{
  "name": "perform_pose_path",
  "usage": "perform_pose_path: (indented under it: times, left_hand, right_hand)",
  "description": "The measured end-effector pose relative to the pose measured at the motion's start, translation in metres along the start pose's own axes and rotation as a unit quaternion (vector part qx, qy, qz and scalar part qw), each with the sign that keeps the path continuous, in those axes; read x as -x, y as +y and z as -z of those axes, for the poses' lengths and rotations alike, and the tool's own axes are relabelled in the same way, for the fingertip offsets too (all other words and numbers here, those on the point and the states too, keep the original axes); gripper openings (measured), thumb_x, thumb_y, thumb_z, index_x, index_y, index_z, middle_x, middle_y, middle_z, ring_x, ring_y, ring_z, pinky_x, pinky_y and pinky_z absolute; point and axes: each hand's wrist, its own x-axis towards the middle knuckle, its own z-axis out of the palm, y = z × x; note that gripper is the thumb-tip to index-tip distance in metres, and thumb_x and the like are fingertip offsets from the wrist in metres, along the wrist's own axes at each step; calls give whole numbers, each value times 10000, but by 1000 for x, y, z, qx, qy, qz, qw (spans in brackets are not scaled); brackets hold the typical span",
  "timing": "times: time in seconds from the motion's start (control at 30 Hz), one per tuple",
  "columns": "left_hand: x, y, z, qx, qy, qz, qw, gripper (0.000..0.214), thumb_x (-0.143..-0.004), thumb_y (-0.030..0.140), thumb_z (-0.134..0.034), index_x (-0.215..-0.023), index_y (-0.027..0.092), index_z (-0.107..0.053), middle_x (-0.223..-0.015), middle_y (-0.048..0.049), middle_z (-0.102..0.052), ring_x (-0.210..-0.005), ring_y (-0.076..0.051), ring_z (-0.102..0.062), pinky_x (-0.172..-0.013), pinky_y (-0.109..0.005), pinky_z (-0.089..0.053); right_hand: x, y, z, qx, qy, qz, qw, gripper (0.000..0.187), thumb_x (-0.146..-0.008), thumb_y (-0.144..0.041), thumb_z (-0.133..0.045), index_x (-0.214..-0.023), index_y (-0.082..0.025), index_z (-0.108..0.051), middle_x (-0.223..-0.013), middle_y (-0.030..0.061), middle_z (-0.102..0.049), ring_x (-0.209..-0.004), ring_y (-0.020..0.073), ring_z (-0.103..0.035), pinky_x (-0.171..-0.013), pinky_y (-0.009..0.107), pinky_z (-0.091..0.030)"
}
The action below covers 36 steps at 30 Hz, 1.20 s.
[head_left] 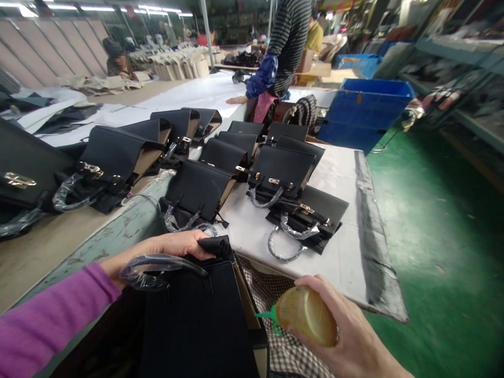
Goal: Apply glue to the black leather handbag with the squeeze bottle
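A black handbag (197, 325) lies close to me at the bottom middle, its side opening showing a tan lining. My left hand (184, 243) is closed on the bag's upper edge, on a rolled black flap. A plastic-wrapped handle (150, 268) loops over my left wrist. In my right hand (338, 319) is a squeeze bottle (307, 315) of amber liquid, tilted on its side. Its green nozzle (266, 315) points left at the bag's open side edge; whether it touches I cannot tell. Checked cloth (288, 344) lies beneath.
Several black handbags (283, 165) with wrapped handles stand on the white-covered table (332, 258) ahead. More bags (108, 156) line the left table. A person in a striped top (288, 41) stands beyond, one hand on a white surface. A blue bin (362, 113) is at the back right, beside green floor (437, 217).
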Motion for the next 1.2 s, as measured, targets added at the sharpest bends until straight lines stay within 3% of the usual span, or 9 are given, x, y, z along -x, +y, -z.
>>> perform_pose_path:
  times: [0.27, 0.4, 0.63, 0.73, 0.9, 1.03, 1.13, 1.2]
  left_hand:
    - [1, -2, -4, 36, -6, 7, 999, 373, -736, 455, -819, -744, 183, -564, -732, 33, -401, -678, -142, -329, -619, -289, -260]
    - [1, -1, -6, 47, -8, -1, 999, 408, -740, 477, -828, -712, 194, -534, -717, 40, -374, -669, -137, -301, -606, -285, -258]
    - [5, 7, -6, 37, -17, -10, 999, 309, -737, 402, -806, -723, 186, -585, -711, 45, -410, -654, -135, -308, -610, -278, -283]
    - [5, 8, -6, 23, -19, -11, 1000, 297, -762, 398, -790, -736, 187, -583, -703, 49, -402, -646, -133, -297, -596, -279, -264]
    - [5, 12, -11, 9, -21, -17, 1000, 276, -782, 376, -764, -715, 191, -570, -692, 57, -381, -644, -128, -287, -602, -278, -272]
    - [20, 23, -9, -8, -13, -4, 1000, 271, -770, 342, -757, -704, 189, -543, -699, 49, -398, -649, -127, -306, -588, -277, -249]
    - [45, 36, -3, -31, 7, 14, 999, 282, -781, 393, -793, -778, 160, -634, -767, 17, -512, -710, -154, -419, -632, -268, -313]
    - [63, 45, -2, -41, 22, 34, 998, 317, -801, 438, -806, -890, 153, -701, -868, -14, -615, -801, -194, -519, -705, -272, -382]
  right_hand:
    - [7, -4, 0, -35, -37, -19, 999, 541, -878, -292, -781, -1308, -343, -456, -1098, 10, -732, -883, 208, -766, -713, 322, -641]
    - [11, -3, 0, -21, -65, -37, 997, 568, -880, -300, -786, -1333, -353, -447, -1154, 13, -727, -951, 225, -765, -769, 363, -644]
    - [17, 3, -1, -7, -46, -20, 999, 612, -882, -280, -755, -1383, -334, -408, -1206, 59, -716, -990, 243, -766, -792, 372, -646]
    - [19, 4, -1, -3, -67, -19, 998, 639, -875, -265, -768, -1397, -337, -407, -1250, 65, -710, -1044, 258, -758, -844, 395, -638]
    - [11, -3, 6, -62, -112, -84, 988, 445, -879, -295, -761, -1268, -303, -545, -1110, 24, -737, -903, 228, -745, -761, 351, -598]
    - [5, 0, 13, -181, -101, -228, 951, 388, -831, -376, -763, -1180, -253, -648, -976, 19, -756, -845, 254, -720, -714, 356, -574]
    - [9, 10, 11, -335, -53, -320, 885, 446, -866, -532, -738, -1182, -226, -666, -856, 8, -712, -669, 191, -623, -506, 270, -464]
    - [16, 16, 6, -405, 10, -345, 847, 485, -884, -602, -725, -1172, -215, -674, -814, 0, -668, -604, 151, -533, -438, 236, -379]
